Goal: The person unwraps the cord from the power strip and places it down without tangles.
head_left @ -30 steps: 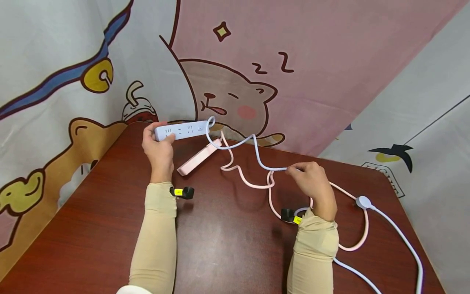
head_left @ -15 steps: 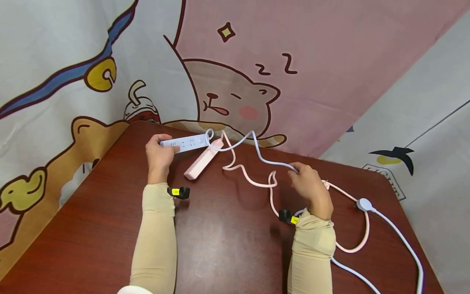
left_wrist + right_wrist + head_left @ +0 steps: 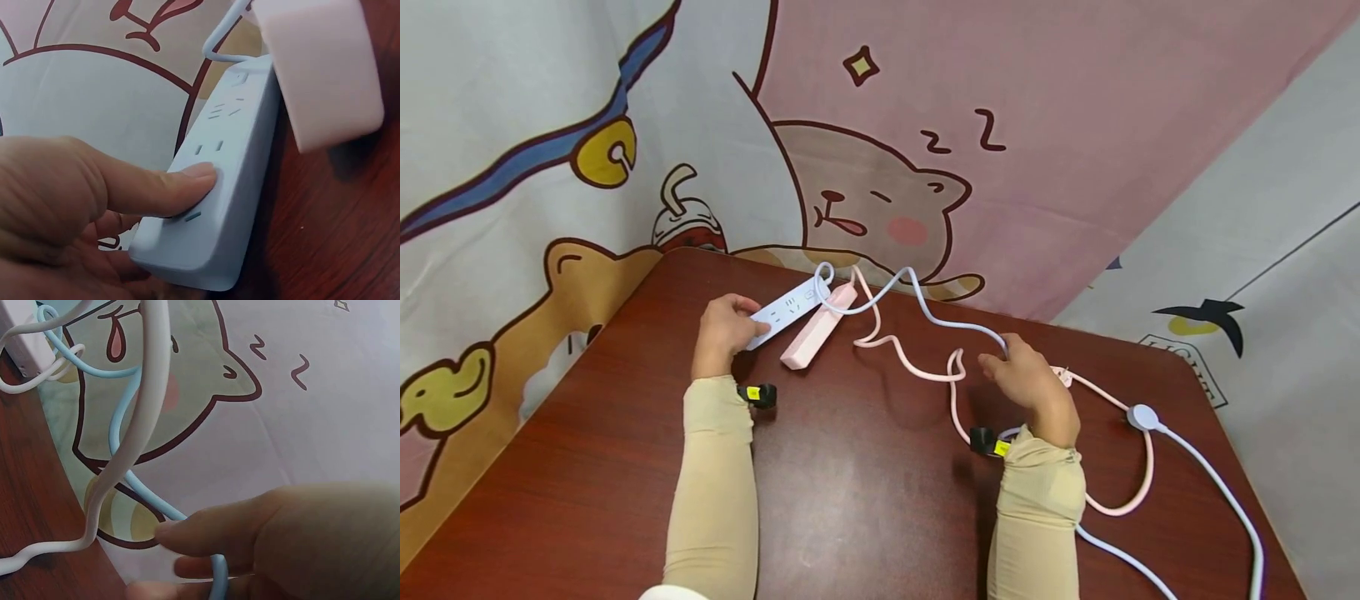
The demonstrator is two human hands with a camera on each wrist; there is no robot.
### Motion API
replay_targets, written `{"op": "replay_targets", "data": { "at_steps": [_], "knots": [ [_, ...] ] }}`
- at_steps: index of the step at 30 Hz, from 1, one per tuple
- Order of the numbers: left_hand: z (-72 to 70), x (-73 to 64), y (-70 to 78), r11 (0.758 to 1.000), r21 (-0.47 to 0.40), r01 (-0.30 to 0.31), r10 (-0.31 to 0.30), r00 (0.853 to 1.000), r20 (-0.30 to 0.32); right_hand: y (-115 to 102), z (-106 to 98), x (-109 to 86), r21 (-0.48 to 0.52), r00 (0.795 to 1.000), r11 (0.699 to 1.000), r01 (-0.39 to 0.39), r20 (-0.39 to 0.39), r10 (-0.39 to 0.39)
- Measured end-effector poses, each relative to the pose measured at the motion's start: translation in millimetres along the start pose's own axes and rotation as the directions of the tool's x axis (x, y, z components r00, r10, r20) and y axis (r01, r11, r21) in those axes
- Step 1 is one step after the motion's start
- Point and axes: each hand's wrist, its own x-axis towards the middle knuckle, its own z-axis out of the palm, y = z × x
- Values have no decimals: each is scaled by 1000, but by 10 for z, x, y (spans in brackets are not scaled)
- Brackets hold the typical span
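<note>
My left hand [image 3: 722,333] grips the near end of a pale blue power strip [image 3: 786,310], thumb on its socket face and fingers beneath. That strip slants beside a pink power strip [image 3: 820,329] near the table's back edge. In the left wrist view, the thumb [image 3: 181,190] lies across the blue strip's slots. From the blue strip's far end, a pale blue cord [image 3: 955,323] loops right to my right hand [image 3: 1033,379]. The right wrist view has this blue cord [image 3: 156,503] passing between the thumb and fingers, which hold it loosely; the exact contact is hidden.
A pink cord [image 3: 917,372] winds over the dark red-brown table [image 3: 850,500] and under the right arm. Farther right are a pink plug [image 3: 1063,377] and a pale blue round plug [image 3: 1142,417] with its cord. A printed curtain [image 3: 1075,167] stands behind the table.
My left hand has lowered the blue power strip and turned it to slant alongside the pink one. The right hand has shifted slightly, its thumb now farther from the index finger.
</note>
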Motion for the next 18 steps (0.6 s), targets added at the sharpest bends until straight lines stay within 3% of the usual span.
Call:
{"op": "replay_targets", "data": {
  "at_steps": [5,12,18],
  "knots": [
    [8,-11,26,999,54,2,-2,1000,2,27,-26,-12,-14,999,999,-30,-31,29],
    [15,-5,36,997,70,14,-15,1000,17,4,-48,-28,-13,999,1000,-9,-44,8],
    [18,-23,101,996,50,-80,82,995,-52,-4,-53,-28,-16,998,1000,5,-55,-5]
  ]
}}
